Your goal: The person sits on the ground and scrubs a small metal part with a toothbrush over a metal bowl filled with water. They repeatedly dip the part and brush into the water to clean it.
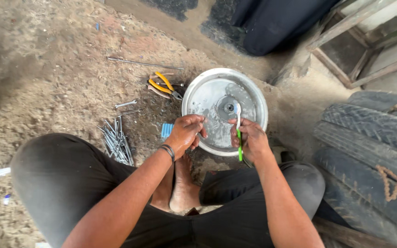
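Dirt floor; right hand [250, 138] fingers pinch toothbrush [238, 131], left hand [185, 133] fingers hide bowl [253, 98] rim.

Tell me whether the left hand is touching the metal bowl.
Touching. The head view shows the left hand gripping the near rim of the metal bowl, fingers curled over its edge.

Soft even daylight, wide-angle edge distortion
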